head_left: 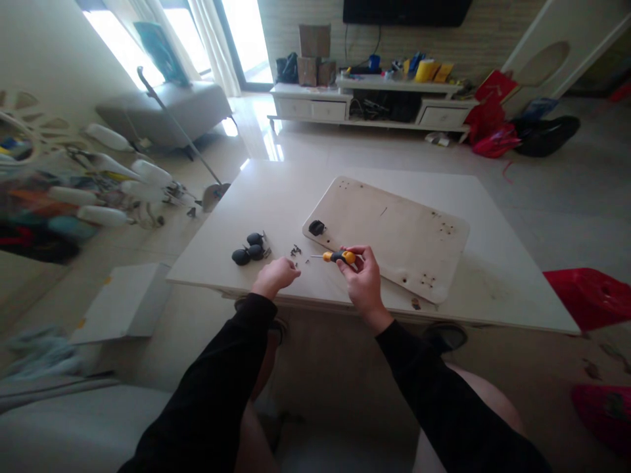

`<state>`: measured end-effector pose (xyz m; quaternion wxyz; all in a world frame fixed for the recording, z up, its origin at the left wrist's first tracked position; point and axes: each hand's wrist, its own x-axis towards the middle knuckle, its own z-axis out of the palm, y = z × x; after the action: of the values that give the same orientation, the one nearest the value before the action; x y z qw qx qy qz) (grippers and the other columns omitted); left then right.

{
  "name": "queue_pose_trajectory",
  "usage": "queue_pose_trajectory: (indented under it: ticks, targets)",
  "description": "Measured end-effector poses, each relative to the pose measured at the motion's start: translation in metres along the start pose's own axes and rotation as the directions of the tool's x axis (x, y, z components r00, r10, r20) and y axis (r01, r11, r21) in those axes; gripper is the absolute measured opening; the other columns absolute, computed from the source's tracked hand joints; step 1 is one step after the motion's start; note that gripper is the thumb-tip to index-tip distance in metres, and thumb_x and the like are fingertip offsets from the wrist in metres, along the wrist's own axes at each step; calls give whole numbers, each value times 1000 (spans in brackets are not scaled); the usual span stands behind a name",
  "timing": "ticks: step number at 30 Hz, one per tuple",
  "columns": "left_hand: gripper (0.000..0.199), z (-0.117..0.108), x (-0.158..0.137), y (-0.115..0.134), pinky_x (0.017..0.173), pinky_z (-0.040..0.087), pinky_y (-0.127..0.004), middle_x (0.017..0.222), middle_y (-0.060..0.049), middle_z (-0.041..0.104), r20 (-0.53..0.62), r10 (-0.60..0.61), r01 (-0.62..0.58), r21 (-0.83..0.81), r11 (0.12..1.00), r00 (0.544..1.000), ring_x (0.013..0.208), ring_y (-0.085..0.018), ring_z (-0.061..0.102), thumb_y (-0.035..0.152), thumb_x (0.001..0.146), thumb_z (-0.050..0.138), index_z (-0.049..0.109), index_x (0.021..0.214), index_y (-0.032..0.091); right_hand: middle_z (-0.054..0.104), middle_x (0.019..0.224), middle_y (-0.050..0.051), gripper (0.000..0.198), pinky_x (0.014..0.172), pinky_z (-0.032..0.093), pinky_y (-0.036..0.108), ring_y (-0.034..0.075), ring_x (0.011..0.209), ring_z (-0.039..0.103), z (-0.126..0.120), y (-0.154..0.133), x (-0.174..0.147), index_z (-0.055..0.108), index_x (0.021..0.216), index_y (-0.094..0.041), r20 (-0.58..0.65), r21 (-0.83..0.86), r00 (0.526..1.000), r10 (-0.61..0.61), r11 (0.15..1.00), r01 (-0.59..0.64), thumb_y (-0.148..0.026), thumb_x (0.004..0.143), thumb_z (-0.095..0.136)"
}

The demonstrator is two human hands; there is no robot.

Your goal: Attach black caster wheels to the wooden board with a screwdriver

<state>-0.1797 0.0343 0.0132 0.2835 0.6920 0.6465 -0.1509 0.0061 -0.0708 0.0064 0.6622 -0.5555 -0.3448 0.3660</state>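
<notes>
In my right hand (363, 279) is a screwdriver (340, 257) with a yellow and black handle, its shaft pointing left over the table. My left hand (277, 274) is low over the tabletop with its fingers pressed together; whatever they pinch is too small to make out. Just beyond those fingertips lies a small pile of screws (296, 250), with a loose one nearer the screwdriver tip. Several black caster wheels (255, 251) are grouped left of the pile. A pale board (384, 226) with rounded corners and screw holes lies at the right, one black caster (316, 227) on its left corner.
The white table (276, 190) has its near edge just below my hands. A red plastic object (589, 295) stands off its right end. On the floor at left are a white box (125, 302) and a long-handled dustpan (214, 196). A low TV cabinet (310, 108) is along the far wall.
</notes>
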Motion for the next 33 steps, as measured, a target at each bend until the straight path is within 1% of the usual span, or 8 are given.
queue_pose_trajectory:
  ticks: [4,7,10,15,21,27,30,33]
  targets:
    - [29,-2,-3,4,71,51,-28,88,-7,83,14,10,-9,-14,1000,1000,75,-20,77,42,101,66,81,118,24,75,120,9,35,106,67,51,25,115,77,13,1,-1,60,101,-26,11,0,1000,-2,1000,2,-40,78,82]
    - [28,-3,-3,5,72,51,-28,92,-6,83,22,17,-16,-32,999,1000,74,-19,76,41,101,66,81,118,24,75,117,8,33,105,68,49,23,111,77,18,1,-4,61,101,-26,20,-7,1000,-7,1000,7,-38,79,81]
    - [28,-2,-2,5,70,51,-28,96,-7,84,24,33,-32,-37,999,999,74,-19,75,42,101,66,81,117,24,75,115,8,32,102,69,47,22,109,77,17,-1,-5,61,101,-26,17,-28,1000,-15,999,15,-39,80,81]
    - [28,2,0,5,69,51,-27,94,-7,84,18,46,-46,-41,998,999,72,-18,75,43,101,66,82,112,23,75,114,7,32,100,69,46,23,110,76,13,-4,-4,60,100,-26,38,-62,999,-27,998,30,-38,80,82]
    - [28,7,6,7,67,52,-26,94,-7,83,11,50,-49,-51,997,999,70,-18,74,44,100,66,82,108,23,75,116,6,32,101,68,45,22,112,76,11,-10,-3,60,101,-26,20,-40,999,-32,999,33,-38,80,81]
    - [27,10,11,7,67,53,-26,89,-7,83,31,56,-55,-29,998,998,68,-18,74,45,98,66,81,100,22,73,109,4,31,95,68,42,21,106,74,8,-11,-2,60,99,-26,17,-43,1000,-21,999,22,-37,79,81]
    - [22,9,10,8,67,54,-25,86,-6,82,26,37,-36,-36,999,999,69,-17,74,41,94,69,81,99,22,72,105,4,31,90,68,40,20,101,73,8,-13,-3,61,99,-26,24,-65,999,-21,998,23,-38,79,81]
    - [15,7,7,7,69,55,-24,79,-7,80,17,29,-28,-29,999,999,71,-18,75,31,87,75,80,95,20,73,103,3,28,86,68,37,20,98,73,7,-16,-5,62,98,-26,33,-87,999,-19,996,21,-38,80,80]
